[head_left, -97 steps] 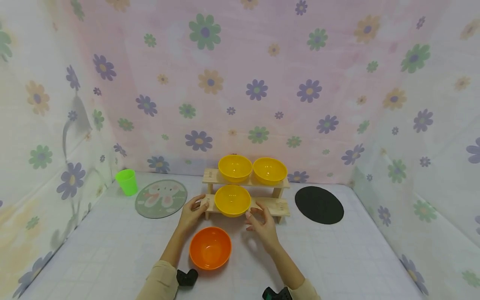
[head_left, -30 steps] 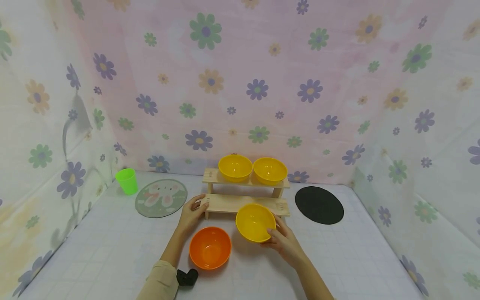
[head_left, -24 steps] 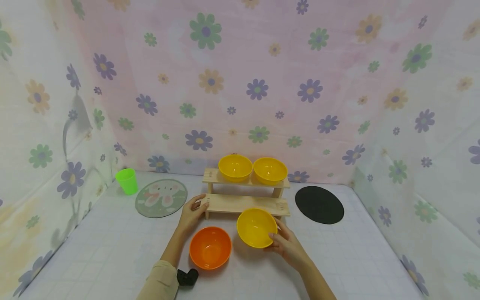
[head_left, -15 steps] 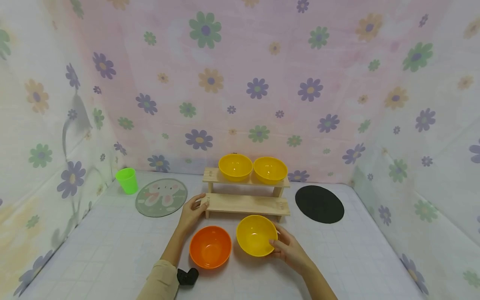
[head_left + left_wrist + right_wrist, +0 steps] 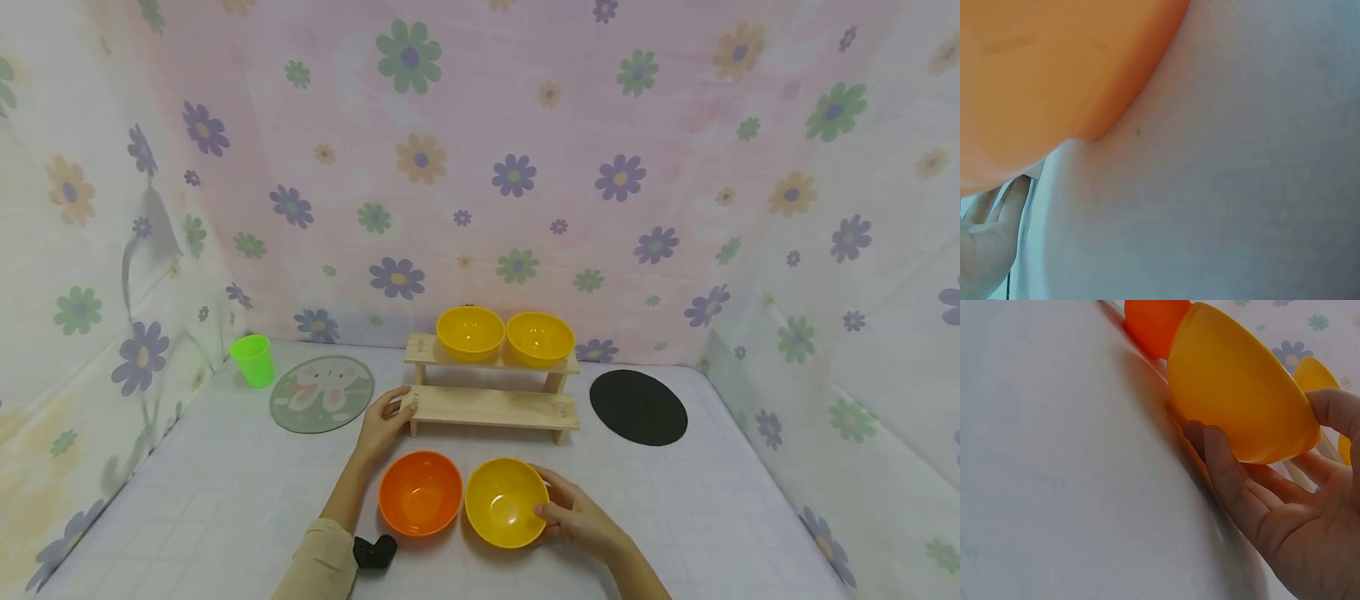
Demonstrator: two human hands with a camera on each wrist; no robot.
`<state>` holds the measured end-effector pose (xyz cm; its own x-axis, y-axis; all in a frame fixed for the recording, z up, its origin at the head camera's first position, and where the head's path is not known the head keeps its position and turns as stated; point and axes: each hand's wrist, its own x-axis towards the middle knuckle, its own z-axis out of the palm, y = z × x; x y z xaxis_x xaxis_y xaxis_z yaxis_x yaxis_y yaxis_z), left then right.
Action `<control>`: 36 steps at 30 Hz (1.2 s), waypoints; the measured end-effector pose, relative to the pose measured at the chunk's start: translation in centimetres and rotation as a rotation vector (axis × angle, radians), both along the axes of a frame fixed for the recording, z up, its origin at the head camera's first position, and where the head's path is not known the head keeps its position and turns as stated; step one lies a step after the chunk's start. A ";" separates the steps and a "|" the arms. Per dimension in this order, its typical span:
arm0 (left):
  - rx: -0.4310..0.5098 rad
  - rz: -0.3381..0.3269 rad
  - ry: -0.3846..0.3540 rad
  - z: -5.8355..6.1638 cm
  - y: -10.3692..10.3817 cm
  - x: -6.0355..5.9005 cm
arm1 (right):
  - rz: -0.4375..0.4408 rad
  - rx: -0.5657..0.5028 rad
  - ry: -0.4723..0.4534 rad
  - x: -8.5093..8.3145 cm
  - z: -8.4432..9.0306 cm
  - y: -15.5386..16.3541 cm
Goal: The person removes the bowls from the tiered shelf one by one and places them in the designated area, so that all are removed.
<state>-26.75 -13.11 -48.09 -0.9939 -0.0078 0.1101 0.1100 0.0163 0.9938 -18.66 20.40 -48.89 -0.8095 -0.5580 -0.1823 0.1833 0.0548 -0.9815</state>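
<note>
My right hand (image 5: 588,521) grips a yellow bowl (image 5: 501,504) by its right side, thumb over the rim. In the right wrist view the bowl (image 5: 1235,387) shows from the side, with fingertips (image 5: 1217,440) under it close over the tabletop. An orange bowl (image 5: 420,496) stands just left of it, mouth up. My left hand (image 5: 382,425) holds the left end of the lower tier of a two-tier wooden stand (image 5: 491,407). Two more yellow bowls, a left one (image 5: 470,335) and a right one (image 5: 540,340), sit on the upper tier. The orange bowl (image 5: 1054,75) hides much of the left wrist view.
A green cup (image 5: 253,362) stands at the back left beside a round rabbit-print mat (image 5: 322,396). To the right of the stand lies a round black mat (image 5: 637,408). Flowered cloth (image 5: 517,125) walls the table on three sides.
My right hand took the yellow bowl off the lower tier and brought it forward and down, beside the orange bowl. The left hand stays at the stand's end.
</note>
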 end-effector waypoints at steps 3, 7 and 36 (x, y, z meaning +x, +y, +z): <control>0.014 -0.005 -0.003 0.0 0.0 0.0 | 0.008 0.004 0.004 0.1 0.0 -0.1; 0.018 -0.004 -0.004 0.0 0.0 0.0 | 0.001 -0.005 -0.001 0.1 0.0 -0.3; 0.033 0.016 0.016 -2.1 -0.1 -1.3 | 0.034 0.103 0.080 -1.5 0.1 1.3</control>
<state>-28.06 -13.24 -50.16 -0.9918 -0.0281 0.1250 0.1255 -0.0147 0.9920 -20.17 21.68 -48.81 -0.8049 -0.5666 -0.1761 0.1013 0.1611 -0.9817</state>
